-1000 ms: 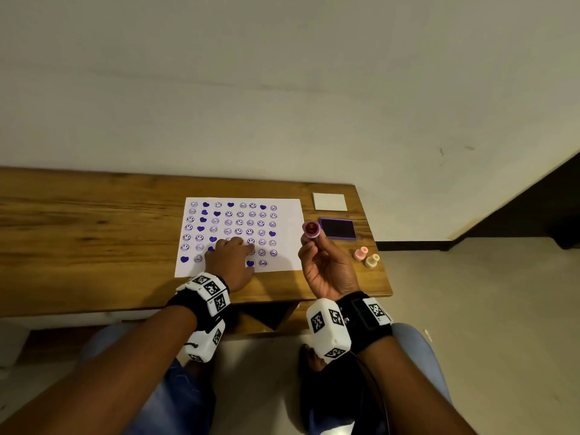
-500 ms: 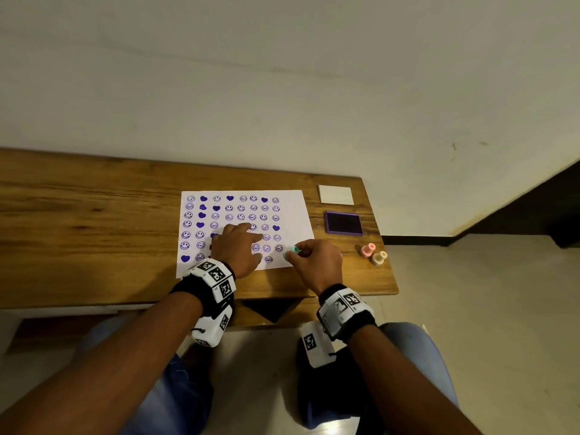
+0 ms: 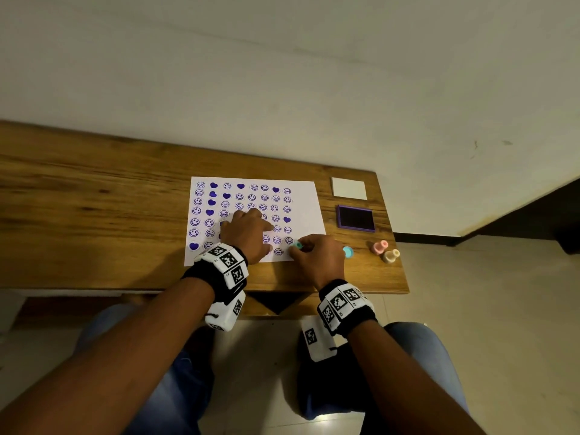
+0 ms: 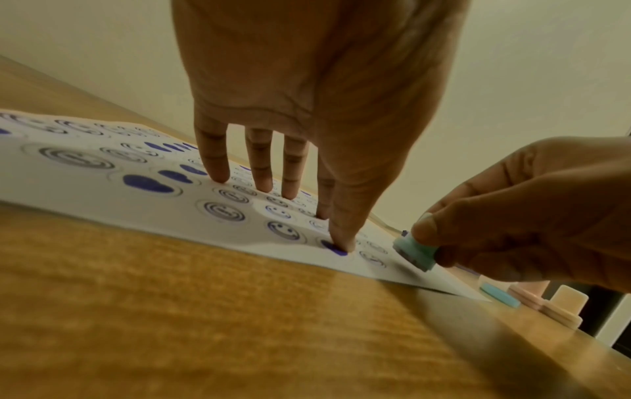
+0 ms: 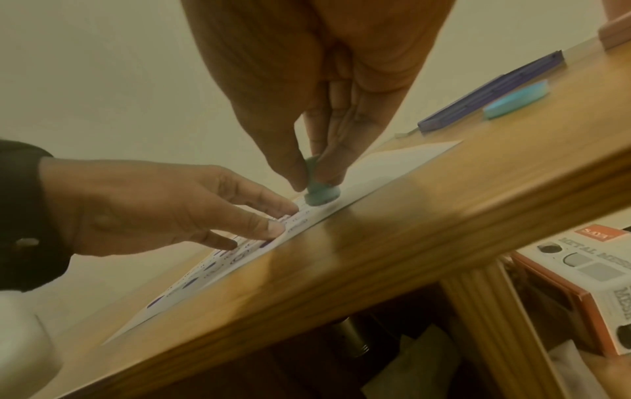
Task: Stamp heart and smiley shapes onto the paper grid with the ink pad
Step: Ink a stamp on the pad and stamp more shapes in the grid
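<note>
A white paper grid [image 3: 306, 199] [image 4: 143, 208] [image 5: 403, 159] covered with purple smileys and hearts lies on the wooden table [image 3: 94, 208]. My left hand [image 3: 248, 235] [image 4: 307, 121] [image 5: 163, 208] lies flat on it, straight fingers pressing the sheet down. My right hand [image 3: 317, 255] [image 4: 532, 216] [image 5: 317, 89] pinches a small teal stamp [image 3: 297, 245] [image 4: 414, 252] [image 5: 321, 193] by its handle. The stamp's face is down at the grid's near right corner; in the left wrist view it is tilted at the paper. The purple ink pad [image 3: 356, 218] [image 5: 491, 89] sits to the right of the sheet.
A teal cap [image 3: 347, 252] [image 4: 500, 294] [image 5: 517, 98] lies right of my right hand. A pink stamp [image 3: 380, 247] and a beige stamp [image 3: 390, 255] [image 4: 563, 305] stand near the table's right edge. A white lid [image 3: 349, 188] lies behind the pad. A box [image 5: 587, 261] sits under the table.
My right hand turned over and came down from beside the ink pad to the grid's near right corner, bringing the stamp face-down onto the paper. The left hand stayed pressing the sheet.
</note>
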